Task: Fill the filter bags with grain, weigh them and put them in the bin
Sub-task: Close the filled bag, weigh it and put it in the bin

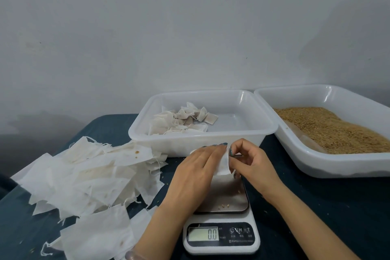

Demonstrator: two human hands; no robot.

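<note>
Left hand point(196, 167): the fingers are laid out nearly straight across the filter bag point(222, 163), seemingly to steady it while its mouth is worked; the thumb is hidden, so a grip from below cannot be ruled out.
Right hand point(251, 160): the fingers are curled and the bag's near edge is pinched between thumb and fingertips, probably so the opening can be parted.
Filter bag: it is held between the two sets of fingers, above the far end of the scale point(220, 200), and looks flat and not yet filled.
Scale: it is kept directly under the fingers; 0.0 is shown on the display point(203, 234), since nothing is resting on the plate but a few stray kernels point(223, 205).
Bin point(202, 135): it is placed just beyond the fingertips, and filled bags point(181, 120) are gathered in its left half.
Grain point(329, 129): it is heaped in a tray point(316, 160) beside the right fingers, within easy reach for scooping.
Empty bags point(95, 177): they are piled beside the left fingers.
Step in hand: opening a fresh bag is judged to be under way.
</note>
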